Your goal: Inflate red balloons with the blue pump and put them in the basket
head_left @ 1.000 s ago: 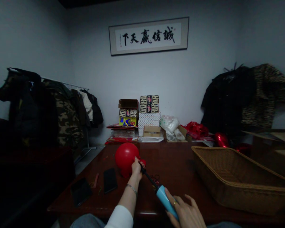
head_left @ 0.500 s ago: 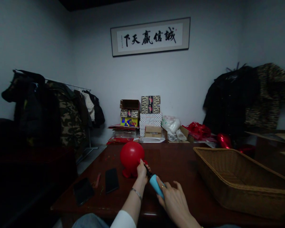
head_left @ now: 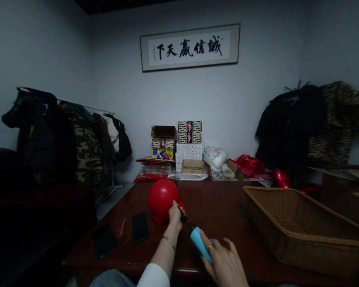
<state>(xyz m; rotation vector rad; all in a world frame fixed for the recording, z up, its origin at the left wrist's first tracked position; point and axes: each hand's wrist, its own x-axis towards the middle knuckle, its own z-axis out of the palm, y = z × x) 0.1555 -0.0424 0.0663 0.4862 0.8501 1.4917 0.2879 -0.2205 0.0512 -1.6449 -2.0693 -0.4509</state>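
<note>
A round red balloon (head_left: 162,196), with smaller red lobes at its base, is over the middle of the dark table. My left hand (head_left: 175,213) is closed at the balloon's lower right, pinching its neck at the black nozzle of a hand pump. The pump (head_left: 201,245) has a light blue body that slants down to the right. My right hand (head_left: 224,259) holds this blue part between thumb and fingers, with some fingers raised off it. Between the blue body and my left hand a dark rod shows.
Two dark phones, one (head_left: 140,227) nearer the middle and one (head_left: 104,241) farther left, lie on the table (head_left: 221,199), with a small red item (head_left: 122,227) between them. At the right is a wicker basket (head_left: 302,239). Stacked boxes (head_left: 189,151) stand at the back.
My right hand has moved down and right with the blue pump body, and more of the dark rod shows. The balloon and my left hand have shifted slightly left.
</note>
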